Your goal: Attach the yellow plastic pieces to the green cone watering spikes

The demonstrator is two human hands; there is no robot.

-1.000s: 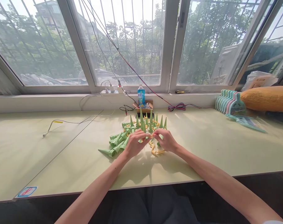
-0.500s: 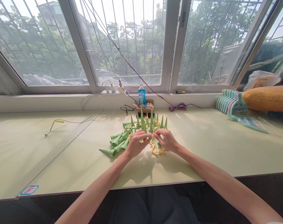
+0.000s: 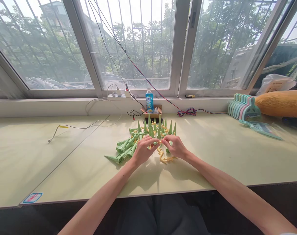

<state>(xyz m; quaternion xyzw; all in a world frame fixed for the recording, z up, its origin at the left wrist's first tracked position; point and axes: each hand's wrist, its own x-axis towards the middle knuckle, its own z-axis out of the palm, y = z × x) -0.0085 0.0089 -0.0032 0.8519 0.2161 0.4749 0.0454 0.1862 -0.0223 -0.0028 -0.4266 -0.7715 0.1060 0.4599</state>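
My left hand (image 3: 141, 150) and my right hand (image 3: 175, 147) meet above the table, fingers pinched together around a green cone (image 3: 155, 143) and a small yellow piece held between them. Left of my left hand lies a heap of green cones on their sides (image 3: 124, 150). Behind my hands several green cones stand upright (image 3: 158, 128). Small yellow pieces (image 3: 166, 159) lie scattered on the pale green table (image 3: 221, 153) under and in front of my right hand.
A drink bottle (image 3: 149, 100) and a small cardboard box (image 3: 153, 114) stand at the window ledge. Red and black wires (image 3: 186, 112) and a white cable (image 3: 72, 126) trail over the table. Pastel plastic items (image 3: 242, 107) are stacked at far right, beside an orange cushion (image 3: 281, 103).
Both hands stay together at the same spot with small finger movements. The view has shifted slightly.
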